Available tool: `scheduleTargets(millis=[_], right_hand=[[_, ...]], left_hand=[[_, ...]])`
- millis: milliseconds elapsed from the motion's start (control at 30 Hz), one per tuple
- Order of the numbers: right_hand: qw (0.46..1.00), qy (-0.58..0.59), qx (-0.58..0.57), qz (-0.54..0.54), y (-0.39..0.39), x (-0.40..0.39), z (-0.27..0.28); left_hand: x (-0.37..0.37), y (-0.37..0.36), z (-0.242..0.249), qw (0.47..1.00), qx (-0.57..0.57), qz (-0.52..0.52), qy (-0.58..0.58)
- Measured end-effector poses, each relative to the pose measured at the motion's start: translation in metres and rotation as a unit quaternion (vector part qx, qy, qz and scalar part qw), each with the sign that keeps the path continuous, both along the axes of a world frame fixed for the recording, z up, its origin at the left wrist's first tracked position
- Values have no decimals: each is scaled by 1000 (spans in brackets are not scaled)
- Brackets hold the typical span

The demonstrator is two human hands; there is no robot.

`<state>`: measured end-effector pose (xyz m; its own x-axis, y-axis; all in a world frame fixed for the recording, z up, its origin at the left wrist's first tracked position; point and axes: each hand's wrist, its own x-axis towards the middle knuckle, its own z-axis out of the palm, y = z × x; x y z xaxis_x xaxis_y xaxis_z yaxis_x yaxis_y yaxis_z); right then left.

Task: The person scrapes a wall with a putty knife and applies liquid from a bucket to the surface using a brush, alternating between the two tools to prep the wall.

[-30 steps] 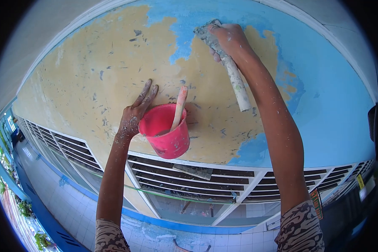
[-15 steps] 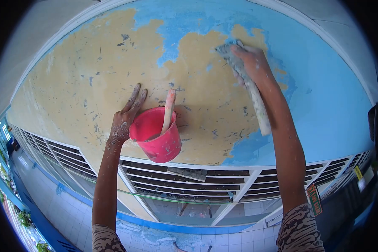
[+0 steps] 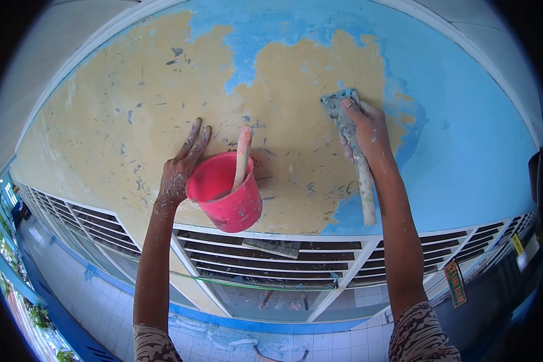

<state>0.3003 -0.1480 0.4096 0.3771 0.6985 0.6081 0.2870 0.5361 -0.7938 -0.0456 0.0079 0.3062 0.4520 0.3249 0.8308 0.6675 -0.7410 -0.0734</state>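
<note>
My right hand (image 3: 371, 130) is wrapped round a long-handled scraper (image 3: 365, 187), its thumb along the upper part. The scraper's broad head is caked with grey-blue residue and lies at the wall (image 3: 295, 78), over a bared tan patch. My left hand (image 3: 178, 172), smeared with pale residue, is at the left side of a pink bucket (image 3: 232, 208). Two of its fingers stretch up against the wall; the others are hidden behind the bucket, which it appears to hold up. A tool's pale wooden handle (image 3: 243, 154) sticks out of the bucket; its lower end is hidden inside.
Blue paint (image 3: 464, 139) covers the wall's right side and top. White louvred slats (image 3: 265, 253) run below, with a flat, stained piece (image 3: 273, 247) lying on them. A small sign (image 3: 455, 283) hangs at lower right. Far below is a tiled floor (image 3: 223, 347).
My right hand and the scraper have moved down the wall, and a strip of blue near the scraper's earlier position is now tan. My left hand and the bucket have barely moved.
</note>
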Motion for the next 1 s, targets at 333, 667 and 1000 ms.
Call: scheduleTargets(millis=[333, 667, 1000], right_hand=[[1000, 21, -5, -6, -7, 3, -13], [998, 31, 31, 50, 8, 2, 0], [998, 9, 38, 43, 36, -49, 35]], left_hand=[[5, -5, 3, 1000, -7, -7, -6], [5, -6, 4, 1000, 7, -22, -12], [6, -6, 2, 999, -6, -32, -41]])
